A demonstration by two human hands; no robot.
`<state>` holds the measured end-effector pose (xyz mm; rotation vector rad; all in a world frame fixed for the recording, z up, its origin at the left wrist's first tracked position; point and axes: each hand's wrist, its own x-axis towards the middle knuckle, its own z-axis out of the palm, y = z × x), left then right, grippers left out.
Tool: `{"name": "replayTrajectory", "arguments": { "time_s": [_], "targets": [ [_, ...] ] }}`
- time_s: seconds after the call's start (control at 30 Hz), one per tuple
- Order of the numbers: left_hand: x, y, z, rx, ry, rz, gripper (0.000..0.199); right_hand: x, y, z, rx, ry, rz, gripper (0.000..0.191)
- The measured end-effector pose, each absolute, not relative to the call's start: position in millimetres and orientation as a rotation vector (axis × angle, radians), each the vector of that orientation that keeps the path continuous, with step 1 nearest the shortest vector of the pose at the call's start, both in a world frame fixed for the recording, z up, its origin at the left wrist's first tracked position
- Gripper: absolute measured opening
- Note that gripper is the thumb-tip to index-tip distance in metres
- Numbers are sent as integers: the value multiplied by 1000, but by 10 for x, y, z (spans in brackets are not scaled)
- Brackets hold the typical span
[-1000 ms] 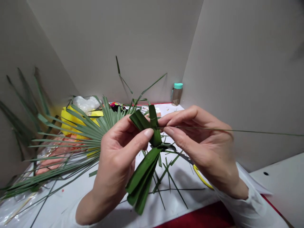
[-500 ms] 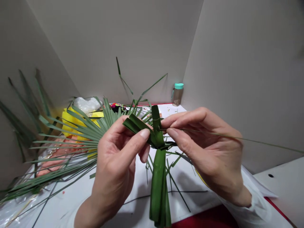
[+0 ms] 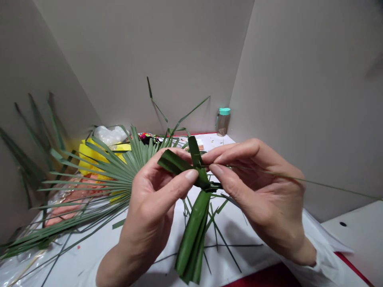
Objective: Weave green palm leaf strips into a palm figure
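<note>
Both hands hold a woven piece of dark green palm-leaf strips above the white table. My left hand pinches its folded upper loop between thumb and fingers. My right hand grips the top of the piece with thumb and forefinger, and a thin palm strip runs from those fingers out to the right. Several wide folded strips hang down and slightly left from a dark knot. My fingers hide part of the weave.
A large fan palm leaf lies at the left over a plastic sheet, with a yellow bag behind it. Loose palm strips lie on the white table. A teal-capped bottle stands at the back, against grey walls.
The hanging strips have swung from lower left to nearly straight down, then slightly back left. The hands have turned the piece a little, and the right hand's thin strip now slopes downward to the right.
</note>
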<state>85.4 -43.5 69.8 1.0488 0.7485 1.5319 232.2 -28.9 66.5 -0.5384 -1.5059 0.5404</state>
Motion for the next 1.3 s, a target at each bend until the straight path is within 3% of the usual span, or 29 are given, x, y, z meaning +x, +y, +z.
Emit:
{"name": "replayTrajectory", "arguments": {
  "time_s": [0.63,1.07,1.3],
  "targets": [
    [863,-521,696,1116,849,1608,14,2343,-330,669,-529,-1548,554,16],
    [834,-473,735,1108,830,1544,5,2446,-294,737,-557,-1597,619,14],
    [813,-448,717,1058,788,1484,1,2503,-234,800,-563,-1590,928,14]
  ]
}}
